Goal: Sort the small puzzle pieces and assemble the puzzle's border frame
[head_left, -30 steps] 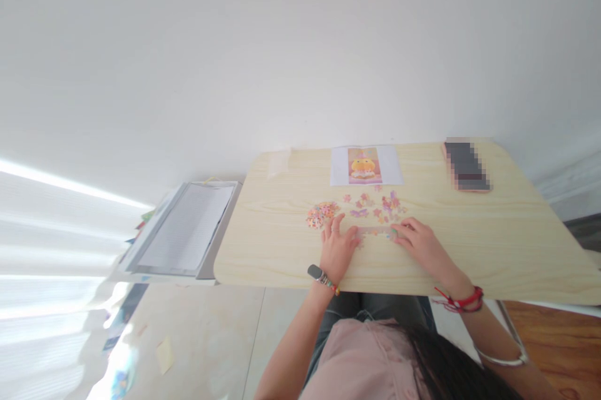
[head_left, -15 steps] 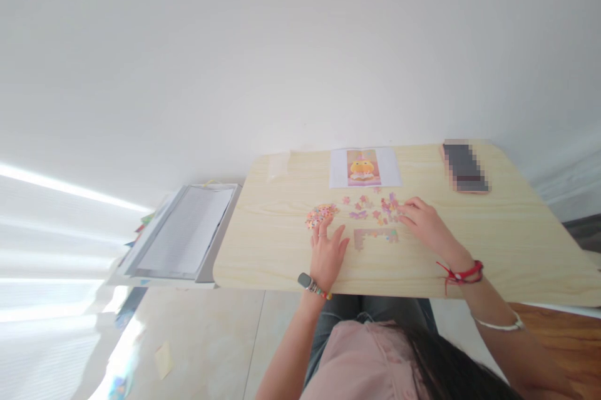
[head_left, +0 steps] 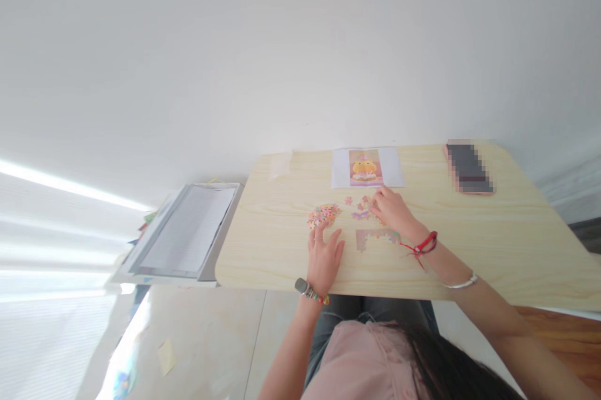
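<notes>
While the left hand [head_left: 323,259] is loosely spread, with nothing visible in its grasp, its fingertips reach the near edge of a heap of small multicoloured jigsaw pieces [head_left: 323,214] on the pale wood-grained table [head_left: 263,243]. The right hand [head_left: 393,210] bends its fingers close together at the loose pink and purple jigsaw pieces [head_left: 361,215]; whether it pinches one, I cannot tell. Nearer lies a pinkish joined puzzle strip [head_left: 361,238].

Multicoloured puzzle pile [head_left: 323,215], dusty-pink puzzle strip [head_left: 373,233], yellow-orange figure [head_left: 365,167] on pink picture [head_left: 379,169], pale wood-grained tabletop [head_left: 469,243]
</notes>
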Demonstrator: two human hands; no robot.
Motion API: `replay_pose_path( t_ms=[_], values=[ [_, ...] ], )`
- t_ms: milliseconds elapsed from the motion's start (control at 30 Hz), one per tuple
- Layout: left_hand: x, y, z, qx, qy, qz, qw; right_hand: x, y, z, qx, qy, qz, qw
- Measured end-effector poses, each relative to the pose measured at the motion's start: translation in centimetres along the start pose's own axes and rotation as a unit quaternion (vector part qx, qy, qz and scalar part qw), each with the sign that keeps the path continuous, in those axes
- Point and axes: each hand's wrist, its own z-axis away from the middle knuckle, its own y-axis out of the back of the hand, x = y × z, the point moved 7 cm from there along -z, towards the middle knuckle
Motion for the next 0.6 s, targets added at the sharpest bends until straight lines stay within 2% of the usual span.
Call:
replay_pose_path(
  t_ms=[167,267,433,500,600],
  values=[
    [0.3,0.4,-0.2,0.009,-0.009,0.008,1.000,0.1,2.0,1.7,0.009,0.050,-0.046,0.998],
    [1.1,0.6,-0.4,0.009,-0.028,0.019,0.999,-0.9,2.7,3.7,-0.008,0.098,-0.074,0.992],
    [2.4,0.3,-0.6,-0.005,-0.033,0.032,0.999,-3.4,1.1,7.0,-0.063,0.173,-0.027,0.983],
    [2.8,0.2,-0.6,-0.011,-0.035,0.034,0.999,-3.9,0.4,7.7,-0.076,0.182,-0.005,0.980],
    [2.9,0.3,-0.4,-0.018,-0.032,0.036,0.999,-4.3,0.5,8.2,-0.071,0.179,-0.003,0.981]
  ],
)
